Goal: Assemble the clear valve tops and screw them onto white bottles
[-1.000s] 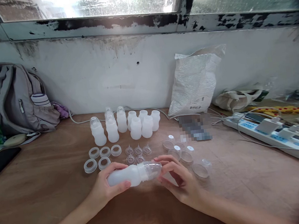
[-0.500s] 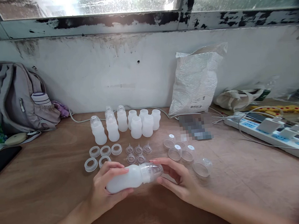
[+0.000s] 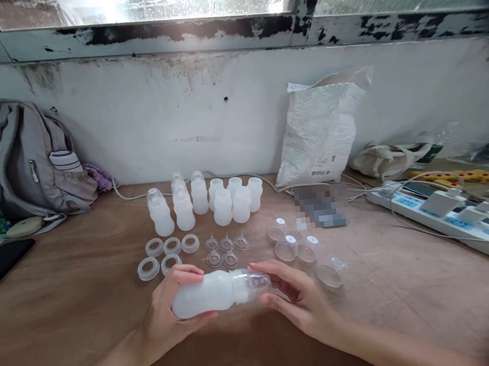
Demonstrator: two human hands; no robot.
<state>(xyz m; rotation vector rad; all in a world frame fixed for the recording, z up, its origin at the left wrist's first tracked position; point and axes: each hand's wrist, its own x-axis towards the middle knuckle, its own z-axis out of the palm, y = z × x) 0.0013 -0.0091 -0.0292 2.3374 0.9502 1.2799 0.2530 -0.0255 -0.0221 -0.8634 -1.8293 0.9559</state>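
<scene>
A white baby bottle (image 3: 206, 295) with a clear cap (image 3: 257, 284) lies sideways just above the table, its cap end pointing right. My left hand (image 3: 170, 304) is wrapped round the base and body, thumb below and fingers above. My right hand (image 3: 291, 294) curves around the cap's tip, fingers on top and thumb beneath. Beyond the bottle are several translucent collar rings (image 3: 172, 246), several clear teats (image 3: 226, 243) and several clear caps (image 3: 285, 251). Capped baby bottles (image 3: 183, 211) and open-topped bottles (image 3: 241, 205) stand upright behind these.
A grey backpack (image 3: 27, 159) leans on the wall at the left, with a black flat object (image 3: 2, 269) in front. At the back right stands a silvery bag (image 3: 320, 134) near a blurred-out item (image 3: 321, 210). A white power strip (image 3: 454, 225) with cables lies at the right.
The bottle has shifted slightly right and tipped a little, its cap end lower. My right hand has moved slightly right and down with it, while my left hand stays round the base.
</scene>
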